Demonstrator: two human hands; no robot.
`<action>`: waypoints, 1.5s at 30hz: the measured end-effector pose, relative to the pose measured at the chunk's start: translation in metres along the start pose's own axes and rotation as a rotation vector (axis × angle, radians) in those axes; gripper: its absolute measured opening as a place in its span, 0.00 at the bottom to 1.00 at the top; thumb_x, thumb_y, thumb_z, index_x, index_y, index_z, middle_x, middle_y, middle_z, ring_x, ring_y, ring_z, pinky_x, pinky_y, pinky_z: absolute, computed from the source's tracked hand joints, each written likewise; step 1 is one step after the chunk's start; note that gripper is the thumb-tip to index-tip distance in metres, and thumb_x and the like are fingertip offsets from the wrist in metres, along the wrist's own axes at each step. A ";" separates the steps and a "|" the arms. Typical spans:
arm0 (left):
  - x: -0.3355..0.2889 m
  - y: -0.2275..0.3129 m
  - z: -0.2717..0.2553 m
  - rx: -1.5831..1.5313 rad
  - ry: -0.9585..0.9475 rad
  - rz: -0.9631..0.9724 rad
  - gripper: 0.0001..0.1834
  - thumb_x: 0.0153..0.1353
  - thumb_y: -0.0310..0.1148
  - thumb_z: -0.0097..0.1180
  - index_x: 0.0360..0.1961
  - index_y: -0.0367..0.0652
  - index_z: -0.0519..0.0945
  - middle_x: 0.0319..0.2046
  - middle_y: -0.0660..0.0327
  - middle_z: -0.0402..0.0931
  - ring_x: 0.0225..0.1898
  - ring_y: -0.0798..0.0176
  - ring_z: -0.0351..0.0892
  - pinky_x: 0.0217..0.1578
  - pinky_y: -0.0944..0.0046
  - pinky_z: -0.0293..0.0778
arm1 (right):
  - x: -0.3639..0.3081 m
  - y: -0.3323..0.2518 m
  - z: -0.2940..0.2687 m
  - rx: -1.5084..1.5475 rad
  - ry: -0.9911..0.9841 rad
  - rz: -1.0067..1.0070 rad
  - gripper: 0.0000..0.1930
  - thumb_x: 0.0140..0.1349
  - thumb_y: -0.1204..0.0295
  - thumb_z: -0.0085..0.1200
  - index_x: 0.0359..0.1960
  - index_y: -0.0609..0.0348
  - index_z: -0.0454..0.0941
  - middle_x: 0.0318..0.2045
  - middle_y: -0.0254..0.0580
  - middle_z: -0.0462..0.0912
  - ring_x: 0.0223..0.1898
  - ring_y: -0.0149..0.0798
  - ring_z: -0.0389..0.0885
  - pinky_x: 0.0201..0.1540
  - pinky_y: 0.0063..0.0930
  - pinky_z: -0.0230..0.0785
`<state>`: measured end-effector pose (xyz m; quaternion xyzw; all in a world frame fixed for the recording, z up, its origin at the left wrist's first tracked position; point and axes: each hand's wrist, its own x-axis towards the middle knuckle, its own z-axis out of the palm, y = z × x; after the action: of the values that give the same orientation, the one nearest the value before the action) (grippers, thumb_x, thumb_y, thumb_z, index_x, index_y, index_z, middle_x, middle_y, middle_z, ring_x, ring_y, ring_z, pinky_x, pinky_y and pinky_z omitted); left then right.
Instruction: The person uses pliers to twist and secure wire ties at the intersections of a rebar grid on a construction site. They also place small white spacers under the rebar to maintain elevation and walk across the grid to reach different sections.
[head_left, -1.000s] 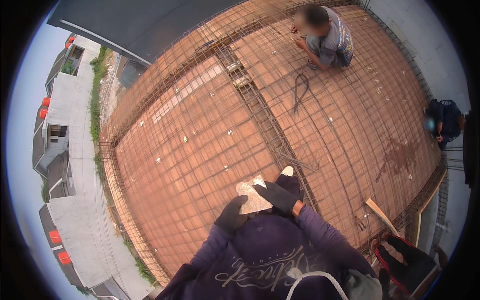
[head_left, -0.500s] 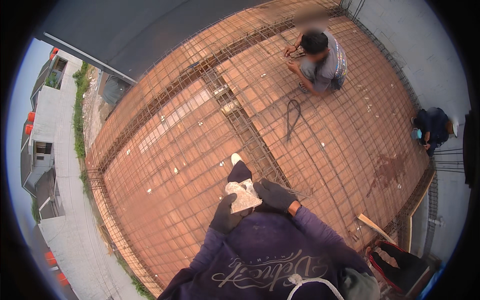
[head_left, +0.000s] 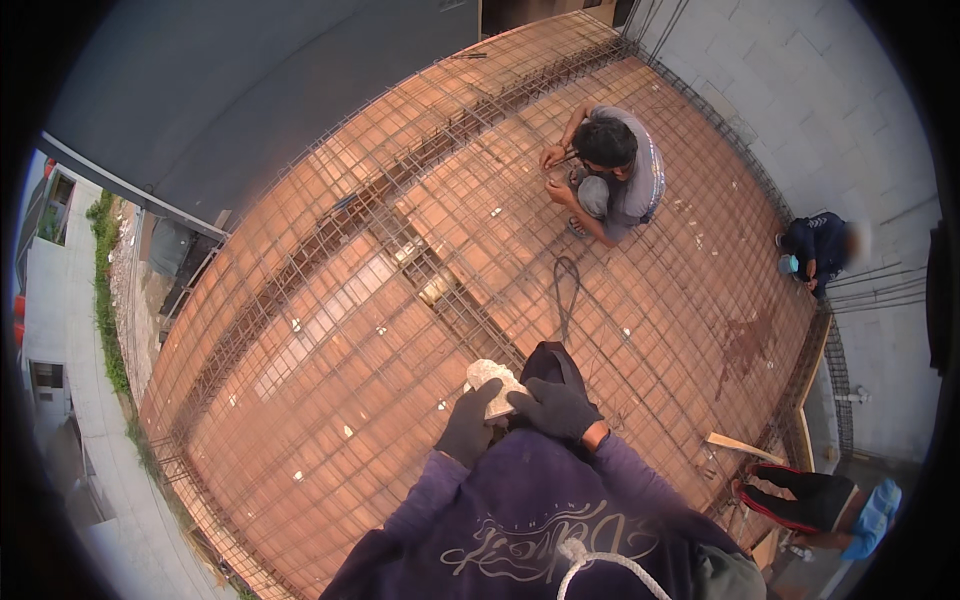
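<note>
A pale, rough-edged chunk of what looks like mortar or concrete [head_left: 497, 383] is held in front of my body, over the steel mesh. My left hand [head_left: 466, 424], in a dark grey glove, closes round its left and lower side. My right hand [head_left: 558, 408], gloved alike, grips its right edge with the thumb on top. Just beyond the right hand shows my dark-clad leg [head_left: 553, 366]. Under everything runs a rebar grid [head_left: 370, 400] above reddish-brown boards, with small pale pieces [head_left: 348, 432] scattered among the bars.
A person [head_left: 620, 170] squats on the mesh ahead, beside a loop of wire [head_left: 567, 290]. Another person [head_left: 820, 248] crouches by the block wall [head_left: 850, 120]; a third [head_left: 810, 500] is at lower right near a wooden plank [head_left: 745, 446]. A rebar-filled trench [head_left: 455, 300] crosses the deck.
My view has shifted, so the scene sits differently. The chunk has turned in my hands, and my left fingers now reach over it. A dark leg shows where a pale shoe tip was.
</note>
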<state>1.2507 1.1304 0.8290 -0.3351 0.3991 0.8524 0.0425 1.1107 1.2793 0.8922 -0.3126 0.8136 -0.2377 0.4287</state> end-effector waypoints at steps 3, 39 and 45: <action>0.028 0.016 -0.016 0.159 -0.014 0.100 0.15 0.75 0.26 0.52 0.60 0.35 0.78 0.42 0.57 0.82 0.37 0.68 0.80 0.33 0.67 0.76 | 0.041 0.000 -0.017 -0.066 -0.027 -0.062 0.33 0.76 0.41 0.42 0.47 0.64 0.83 0.35 0.58 0.87 0.40 0.57 0.88 0.76 0.48 0.45; 0.361 0.668 -0.166 0.298 0.980 0.555 0.16 0.76 0.42 0.55 0.52 0.41 0.83 0.39 0.67 0.76 0.27 0.77 0.59 0.26 0.76 0.57 | 0.418 0.196 -0.129 2.110 0.634 0.953 0.25 0.71 0.41 0.56 0.49 0.49 0.76 0.22 0.36 0.71 0.23 0.37 0.72 0.26 0.33 0.67; 0.601 0.683 -0.170 0.961 0.543 -0.198 0.14 0.64 0.27 0.58 0.50 0.38 0.85 0.35 0.56 0.84 0.33 0.63 0.81 0.34 0.62 0.74 | 0.470 0.111 -0.141 2.219 0.934 1.076 0.21 0.71 0.45 0.58 0.49 0.48 0.78 0.22 0.32 0.69 0.22 0.35 0.73 0.25 0.31 0.66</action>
<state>0.6465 0.4295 0.8332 -0.5213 0.7060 0.4497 0.1658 0.7522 1.0378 0.6341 0.6741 0.2801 -0.6603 0.1766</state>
